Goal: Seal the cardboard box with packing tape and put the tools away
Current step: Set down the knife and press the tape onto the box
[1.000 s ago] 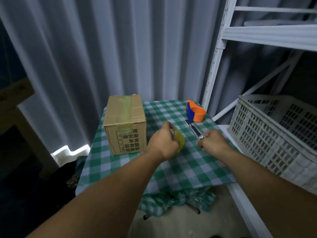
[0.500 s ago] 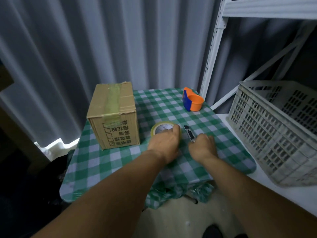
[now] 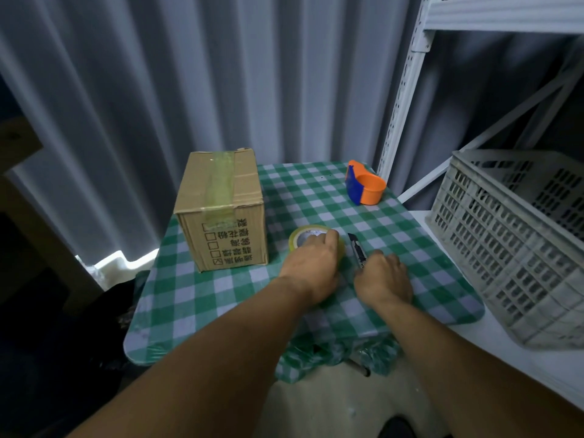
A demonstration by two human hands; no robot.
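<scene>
A cardboard box (image 3: pixel 221 210) stands at the table's left, a strip of yellowish tape running over its top seam and down the front. The yellow tape roll (image 3: pixel 303 237) lies flat on the green checked tablecloth (image 3: pixel 205 298), and my left hand (image 3: pixel 311 268) rests on its near side, gripping it. Just to the right, my right hand (image 3: pixel 384 278) holds the near end of a utility knife (image 3: pixel 357 249) whose tip points away from me, lying on the cloth.
An orange and blue tape dispenser (image 3: pixel 365 186) sits at the table's far right corner. A grey plastic crate (image 3: pixel 512 241) stands on the white shelf (image 3: pixel 521 358) to the right. A white rack upright (image 3: pixel 401 90) rises behind the table, against grey curtains.
My left hand has set the tape roll down flat on the cloth and stays on it. My right hand has lowered the knife onto the table beside it. The view tilted down.
</scene>
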